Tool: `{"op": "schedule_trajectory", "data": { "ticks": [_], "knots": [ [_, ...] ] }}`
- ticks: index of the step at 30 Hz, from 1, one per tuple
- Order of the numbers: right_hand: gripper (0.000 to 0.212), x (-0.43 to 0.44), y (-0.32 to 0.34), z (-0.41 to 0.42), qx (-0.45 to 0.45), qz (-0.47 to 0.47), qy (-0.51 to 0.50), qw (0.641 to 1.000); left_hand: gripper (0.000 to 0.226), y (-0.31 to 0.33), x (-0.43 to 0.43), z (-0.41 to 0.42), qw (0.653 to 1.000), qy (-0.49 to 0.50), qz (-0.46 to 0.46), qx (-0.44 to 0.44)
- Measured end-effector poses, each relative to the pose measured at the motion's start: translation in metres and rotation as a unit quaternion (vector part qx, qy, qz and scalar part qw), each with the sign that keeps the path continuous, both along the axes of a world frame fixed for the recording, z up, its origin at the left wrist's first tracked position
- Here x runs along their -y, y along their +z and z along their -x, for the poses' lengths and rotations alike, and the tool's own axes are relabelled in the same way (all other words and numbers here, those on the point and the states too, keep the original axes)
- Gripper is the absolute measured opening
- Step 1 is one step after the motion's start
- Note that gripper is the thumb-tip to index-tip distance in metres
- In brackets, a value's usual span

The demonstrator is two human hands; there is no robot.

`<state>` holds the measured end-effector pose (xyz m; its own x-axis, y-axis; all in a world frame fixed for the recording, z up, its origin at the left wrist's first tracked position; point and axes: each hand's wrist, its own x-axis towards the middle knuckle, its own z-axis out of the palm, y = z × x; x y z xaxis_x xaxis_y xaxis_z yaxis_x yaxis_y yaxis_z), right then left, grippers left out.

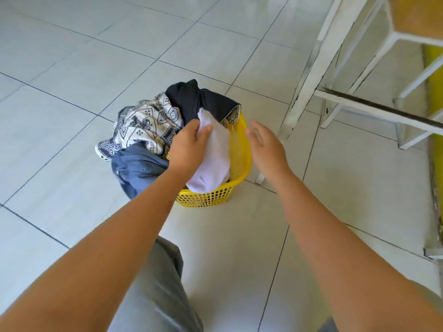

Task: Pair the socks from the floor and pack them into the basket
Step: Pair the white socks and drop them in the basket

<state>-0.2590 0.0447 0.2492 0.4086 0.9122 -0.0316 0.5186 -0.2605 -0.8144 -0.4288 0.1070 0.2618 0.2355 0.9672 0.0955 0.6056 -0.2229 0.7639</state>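
A yellow perforated plastic basket (239, 161) stands on the tiled floor in the middle of the view, overflowing with clothes. My left hand (189, 144) pinches the top of a white garment (215, 159) that hangs inside the basket. Just right of the basket's rim hovers my right hand (266, 144), its fingers apart and holding nothing. A patterned black-and-white cloth (146, 123), a black garment (199, 99) and a grey-blue shirt (136, 168) spill over the basket's left and far sides. No socks are visible.
White metal legs of a table or chair (311, 68) stand close to the basket's right. A yellow strip (434, 111) runs along the right edge. My grey-trousered knee (155, 283) is at the bottom. A small white scrap (260, 179) lies by the basket.
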Motion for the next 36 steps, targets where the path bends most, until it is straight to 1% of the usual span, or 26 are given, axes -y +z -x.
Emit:
{"op": "schedule_trajectory", "data": {
  "ticks": [3, 5, 6, 8, 12, 15, 18, 21, 22, 24, 26, 28, 32, 36],
  "knots": [
    [0.064, -0.001, -0.038, 0.029, 0.152, 0.029, 0.056, 0.986, 0.033, -0.02, -0.017, 0.021, 0.998, 0.006, 0.031, -0.06],
    [0.07, 0.004, -0.061, 0.04, 0.235, 0.046, 0.062, 0.969, 0.031, -0.033, -0.024, 0.03, 0.994, -0.013, 0.043, -0.1],
    [0.071, 0.007, -0.068, 0.044, 0.272, 0.048, 0.055, 0.959, 0.03, -0.04, -0.027, 0.032, 0.991, -0.029, 0.05, -0.122],
    [0.071, 0.008, -0.072, 0.048, 0.311, 0.047, 0.04, 0.948, 0.029, -0.052, -0.034, 0.034, 0.982, -0.072, 0.074, -0.161],
    [0.064, 0.009, -0.072, 0.05, 0.325, 0.048, 0.026, 0.944, 0.034, -0.07, -0.047, 0.023, 0.952, -0.161, 0.142, -0.219],
    [0.061, 0.011, -0.072, 0.052, 0.323, 0.042, 0.023, 0.945, 0.024, -0.078, -0.055, 0.006, 0.915, -0.236, 0.172, -0.278],
    [0.06, 0.01, -0.073, 0.053, 0.327, 0.028, 0.016, 0.945, 0.038, -0.094, -0.063, -0.011, 0.896, -0.262, 0.2, -0.299],
    [0.057, 0.01, -0.075, 0.053, 0.326, 0.01, 0.008, 0.945, 0.052, -0.114, -0.068, -0.023, 0.893, -0.278, 0.193, -0.298],
    [0.057, 0.01, -0.076, 0.053, 0.325, 0.008, 0.008, 0.946, 0.052, -0.121, -0.07, -0.025, 0.891, -0.279, 0.197, -0.299],
    [0.058, 0.009, -0.077, 0.052, 0.321, 0.007, 0.007, 0.947, 0.044, -0.136, -0.072, -0.026, 0.894, -0.265, 0.225, -0.281],
    [0.058, 0.008, -0.079, 0.051, 0.317, 0.003, 0.004, 0.949, 0.038, -0.15, -0.072, -0.025, 0.895, -0.264, 0.231, -0.277],
    [0.056, 0.008, -0.08, 0.051, 0.314, -0.003, 0.003, 0.949, 0.046, -0.158, -0.072, -0.023, 0.893, -0.256, 0.237, -0.286],
    [0.055, 0.008, -0.079, 0.051, 0.308, -0.007, 0.002, 0.951, 0.057, -0.153, -0.075, -0.022, 0.893, -0.243, 0.218, -0.311],
    [0.057, 0.009, -0.078, 0.051, 0.307, 0.002, 0.005, 0.952, 0.055, -0.14, -0.073, -0.019, 0.896, -0.261, 0.184, -0.307]
  ]
}}
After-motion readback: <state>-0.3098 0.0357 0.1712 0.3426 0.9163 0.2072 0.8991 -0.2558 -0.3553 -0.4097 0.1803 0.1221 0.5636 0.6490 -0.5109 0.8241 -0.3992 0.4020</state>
